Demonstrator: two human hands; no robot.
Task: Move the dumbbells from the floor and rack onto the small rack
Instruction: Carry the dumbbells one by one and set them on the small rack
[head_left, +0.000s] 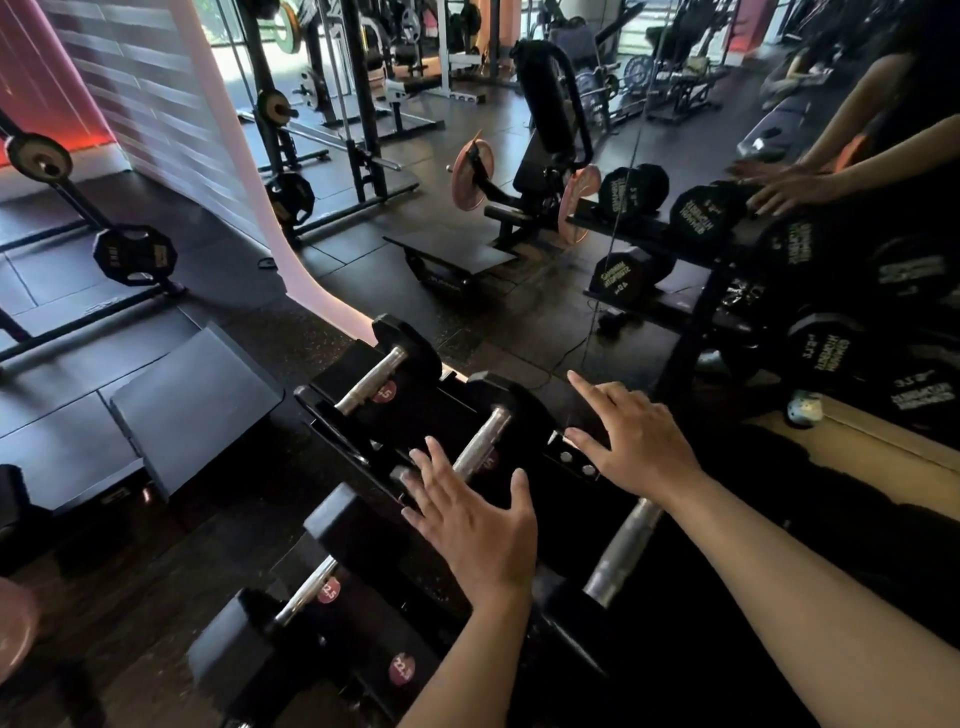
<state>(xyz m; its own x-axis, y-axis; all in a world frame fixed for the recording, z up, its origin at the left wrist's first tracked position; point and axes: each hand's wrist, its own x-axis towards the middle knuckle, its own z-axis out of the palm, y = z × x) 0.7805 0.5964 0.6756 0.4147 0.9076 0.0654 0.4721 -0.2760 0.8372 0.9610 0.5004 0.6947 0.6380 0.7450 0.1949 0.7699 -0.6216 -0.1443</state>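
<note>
Dumbbells sit in rows on the small black metal rack (332, 415) below me, and both of my hands hover over it with nothing in them. At the rack's left end, on the lower tier, lies a black hex-headed dumbbell with a steel handle and a red 22.5 label (311, 587). Above it, on the upper tier near the far left corner, rests a like black dumbbell with a red round label (371, 382). Just right of that one lies another black dumbbell with a knurled steel handle (480, 441). My left hand (478, 525) is spread wide, fingers splayed, above the near end of this handle, not gripping it. My right hand (628, 441) is likewise spread wide, over the rack's right end beside a bolted bracket. A further steel handle (621, 556) shows under my right forearm. Farther right, a mirror reflects the large rack of black round-headed dumbbells (701, 213) and my hands.
</note>
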